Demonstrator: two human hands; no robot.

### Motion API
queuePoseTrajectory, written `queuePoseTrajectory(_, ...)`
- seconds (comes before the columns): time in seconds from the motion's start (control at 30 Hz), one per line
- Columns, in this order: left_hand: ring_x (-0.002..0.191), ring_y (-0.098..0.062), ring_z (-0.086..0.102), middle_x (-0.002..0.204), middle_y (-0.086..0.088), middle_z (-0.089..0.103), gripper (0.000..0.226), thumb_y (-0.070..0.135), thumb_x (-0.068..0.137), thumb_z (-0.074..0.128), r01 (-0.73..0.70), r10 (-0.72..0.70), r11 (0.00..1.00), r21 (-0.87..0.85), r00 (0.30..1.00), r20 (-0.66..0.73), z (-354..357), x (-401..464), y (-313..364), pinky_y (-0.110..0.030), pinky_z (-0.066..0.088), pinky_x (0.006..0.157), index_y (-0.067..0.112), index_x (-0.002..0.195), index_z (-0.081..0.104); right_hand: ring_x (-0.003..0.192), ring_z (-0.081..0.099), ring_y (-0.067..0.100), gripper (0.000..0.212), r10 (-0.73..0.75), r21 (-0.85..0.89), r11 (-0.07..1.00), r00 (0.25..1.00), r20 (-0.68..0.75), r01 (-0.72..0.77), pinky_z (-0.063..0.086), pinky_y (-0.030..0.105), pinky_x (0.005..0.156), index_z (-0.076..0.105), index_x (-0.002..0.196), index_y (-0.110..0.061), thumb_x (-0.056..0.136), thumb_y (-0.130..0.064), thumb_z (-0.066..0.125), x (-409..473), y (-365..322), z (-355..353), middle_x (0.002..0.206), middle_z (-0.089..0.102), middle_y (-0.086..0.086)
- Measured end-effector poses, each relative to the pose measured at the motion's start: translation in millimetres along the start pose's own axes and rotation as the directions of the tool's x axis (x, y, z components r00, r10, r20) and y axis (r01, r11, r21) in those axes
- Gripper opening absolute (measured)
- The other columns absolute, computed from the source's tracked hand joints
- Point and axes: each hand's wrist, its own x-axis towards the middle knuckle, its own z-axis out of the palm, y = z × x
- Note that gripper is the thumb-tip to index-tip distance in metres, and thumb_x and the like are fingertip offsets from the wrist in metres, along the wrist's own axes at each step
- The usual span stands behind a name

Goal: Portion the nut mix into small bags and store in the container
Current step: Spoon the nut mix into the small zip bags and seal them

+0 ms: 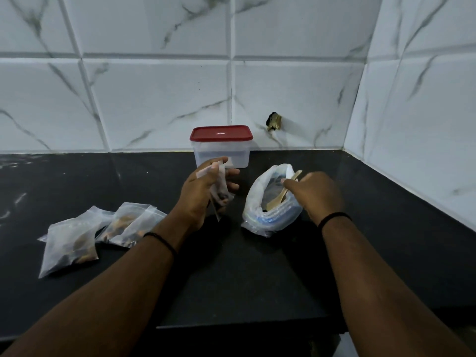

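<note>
Several small clear zip bags with nuts [103,231] already lie in a loose heap toward the left edge of the black stone countertop [257,266], set aside there, I judge, so they stay out of my way until they go into storage. My left hand [203,194] holds another small clear plastic bag [219,194] upright above the counter's middle, fingers curled round its mouth to keep it open for filling; a few dark nuts sit at its bottom. My right hand [316,194] pinches the handle of a light wooden spoon [282,193], whose bowl dips into the rolled-down white and blue plastic bag of nut mix [270,210] just beside the held bag, close for a short carry. A clear rectangular plastic container with a red lid [221,146] stands at the back edge against the tiled wall, lid closed.
</note>
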Motion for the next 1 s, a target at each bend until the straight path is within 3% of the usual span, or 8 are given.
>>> queuePoseTrajectory(0.13,0.105,-0.032,0.068,0.121,-0.005,0.070,0.036,0.032,0.105,0.041,-0.002,0.002,1.000,0.015,1.000,0.000,-1.0,-0.6,1.1,-0.041,0.055,0.077,0.019,0.135,0.056,0.068,0.063,0.021,0.050,-0.171,-0.027,0.985,0.985,-0.013,0.171,0.046,0.032,0.061,0.061,0.068,-0.016,0.088,-0.061,0.058,-32.5,-23.5,-3.0,0.065,0.061,-0.003)
queuePoseTrajectory(0.27,0.105,-0.033,0.068,0.121,-0.005,0.070,0.035,0.034,0.106,0.040,-0.036,0.036,0.999,0.033,0.999,-0.003,-1.6,0.8,-0.4,-0.047,0.056,0.081,0.016,0.132,0.052,0.071,0.060,0.006,0.060,-0.374,-0.190,0.898,0.916,0.144,0.397,0.051,0.030,0.066,0.066,0.080,-0.026,0.075,-0.083,0.052,-71.0,-40.1,0.0,0.074,0.064,-0.011)
queuePoseTrajectory(0.4,0.103,-0.026,0.071,0.116,-0.007,0.072,0.038,0.035,0.107,0.037,0.000,0.002,1.000,0.027,0.999,-0.045,-1.8,5.3,-1.7,-0.044,0.054,0.085,0.009,0.135,0.043,0.091,0.060,0.007,0.053,-0.444,-0.296,0.830,0.881,0.161,0.472,0.052,0.028,0.078,0.067,0.109,-0.033,0.072,-0.071,0.068,-69.8,-32.5,4.9,0.101,0.065,-0.011)
queuePoseTrajectory(0.57,0.101,-0.025,0.072,0.107,-0.010,0.075,0.029,0.026,0.106,0.042,0.035,-0.035,0.999,0.008,0.998,-0.057,-4.0,2.7,2.4,-0.046,0.054,0.095,0.004,0.123,0.051,0.099,0.059,0.015,0.041,-0.490,-0.352,0.808,0.871,0.043,0.472,0.046,0.029,0.080,0.071,0.110,-0.030,0.077,-0.054,0.074,-58.1,-26.0,4.8,0.107,0.065,-0.005)
queuePoseTrajectory(0.67,0.104,-0.031,0.069,0.103,-0.013,0.075,0.025,0.021,0.099,0.057,0.017,-0.015,0.999,0.032,0.996,-0.083,-7.3,1.0,3.3,-0.051,0.054,0.095,0.001,0.108,0.068,0.081,0.054,0.009,0.021,-0.568,-0.206,0.820,0.805,-0.172,0.535,0.047,0.027,0.073,0.072,0.095,-0.025,0.083,-0.043,0.075,-61.8,-30.3,9.2,0.083,0.059,-0.010)
queuePoseTrajectory(0.77,0.106,-0.037,0.067,0.107,-0.018,0.073,0.029,0.020,0.094,0.064,0.039,-0.044,0.997,-0.063,0.997,-0.064,-11.5,1.0,4.6,-0.048,0.058,0.088,-0.003,0.109,0.070,0.074,0.060,0.003,0.007,-0.538,0.076,0.802,0.772,-0.337,0.592,0.049,0.014,0.069,0.074,0.091,-0.017,0.092,-0.023,0.070,-76.8,-50.3,18.7,0.082,0.070,-0.008)
queuePoseTrajectory(0.87,0.097,-0.032,0.068,0.107,-0.019,0.071,0.035,0.024,0.095,0.062,0.028,-0.028,0.993,-0.117,1.000,0.002,-13.4,1.3,7.6,-0.038,0.058,0.074,-0.003,0.115,0.069,0.086,0.066,0.005,0.017,-0.444,0.292,0.818,0.866,-0.230,0.496,0.055,0.020,0.078,0.071,0.107,-0.014,0.094,-0.024,0.067,-79.9,-71.3,32.2,0.096,0.073,-0.004)
queuePoseTrajectory(1.0,0.078,-0.025,0.064,0.103,-0.018,0.068,0.046,0.034,0.097,0.058,0.071,-0.059,0.973,-0.219,0.996,0.062,-15.3,-2.8,13.6,-0.031,0.050,0.058,-0.001,0.126,0.063,0.093,0.066,0.006,0.021,-0.419,0.338,0.858,0.908,0.021,0.388,0.052,0.019,0.079,0.067,0.111,-0.020,0.093,-0.030,0.068,-80.0,-90.2,48.8,0.101,0.072,-0.007)
